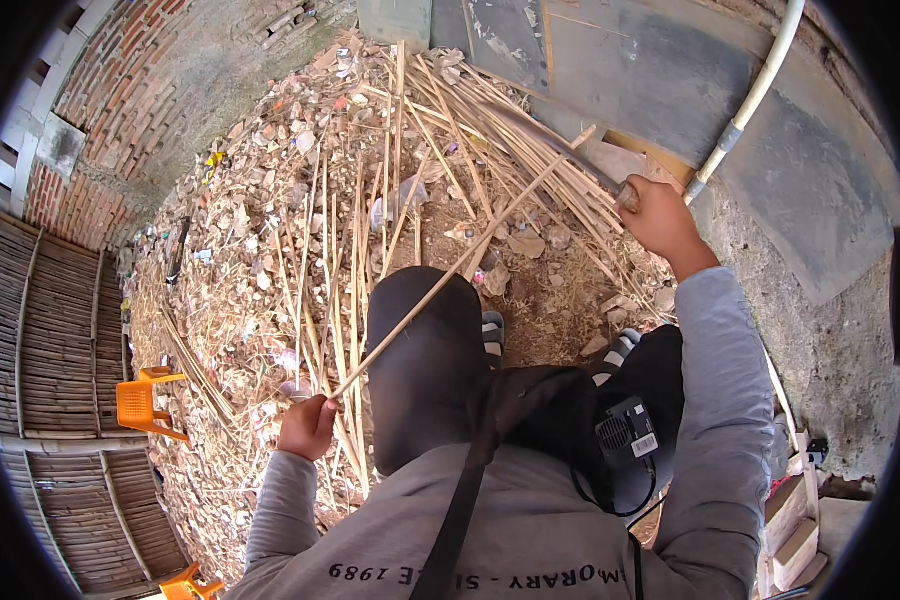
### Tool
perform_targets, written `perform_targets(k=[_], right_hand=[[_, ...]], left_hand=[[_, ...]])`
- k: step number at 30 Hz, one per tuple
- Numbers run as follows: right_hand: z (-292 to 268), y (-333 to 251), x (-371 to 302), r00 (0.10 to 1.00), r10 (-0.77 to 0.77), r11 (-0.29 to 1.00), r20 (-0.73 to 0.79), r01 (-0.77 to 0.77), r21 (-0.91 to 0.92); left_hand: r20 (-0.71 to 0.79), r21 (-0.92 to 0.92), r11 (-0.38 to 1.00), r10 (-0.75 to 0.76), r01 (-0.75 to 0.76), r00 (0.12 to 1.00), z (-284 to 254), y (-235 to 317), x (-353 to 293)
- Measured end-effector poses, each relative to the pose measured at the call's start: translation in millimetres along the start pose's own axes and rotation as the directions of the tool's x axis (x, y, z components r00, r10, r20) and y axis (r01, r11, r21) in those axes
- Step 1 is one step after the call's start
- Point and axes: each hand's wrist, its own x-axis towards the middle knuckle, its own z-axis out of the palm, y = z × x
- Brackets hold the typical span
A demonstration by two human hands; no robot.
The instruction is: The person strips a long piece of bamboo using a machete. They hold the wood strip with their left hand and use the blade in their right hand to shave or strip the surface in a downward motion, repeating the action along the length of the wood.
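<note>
The left hand is holding a long thin stick by its near end, with the fingers curling closed around it. The stick is slanting up and to the right across the left knee; whether it is touching the knee, I cannot tell. Its far end is reaching toward the right hand, whose fingers are wrapping tightly around the handle of what looks like a knife. The dark blade is pointing up and to the left, passing by the stick near its far end; whether they are touching is unclear.

More sticks are lying ahead on the rubble-strewn ground, many bunching beside the grey panels. A pale pipe is running along the right. An orange chair is standing at the left, near a bamboo wall. A small black device is lying over the lap.
</note>
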Motion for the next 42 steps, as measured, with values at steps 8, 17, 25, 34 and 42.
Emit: perform_targets(k=[8, 17, 25, 34, 42], right_hand=[[6, -36, 6, 0.963, -0.193, 0.979, 0.186, 0.201, -0.027], [18, -1, 9, 0.982, 0.126, 0.992, 0.139, -0.129, 0.008], [9, -11, 0, 0.994, -0.053, 0.972, 0.099, 0.028, 0.235], [4, -42, 3, 0.962, -0.170, 0.985, 0.216, 0.174, -0.002], [22, 151, -31, 0.809, 0.572, 0.811, 0.137, -0.532, -0.243]], left_hand=[[0.015, 0.007, 1.000, 0.016, -0.016, 1.000, 5, -11, -13], [0.024, 0.048, 0.998, -0.048, 0.047, 0.999, -10, -29, -16], [0.039, -0.049, 0.998, -0.044, 0.046, 0.998, 1, -3, -10], [0.057, 0.055, 0.997, 0.042, -0.045, 0.997, -11, -16, -9], [0.017, -0.035, 0.966, -0.255, 0.256, 0.967, -9, -58, -58]])
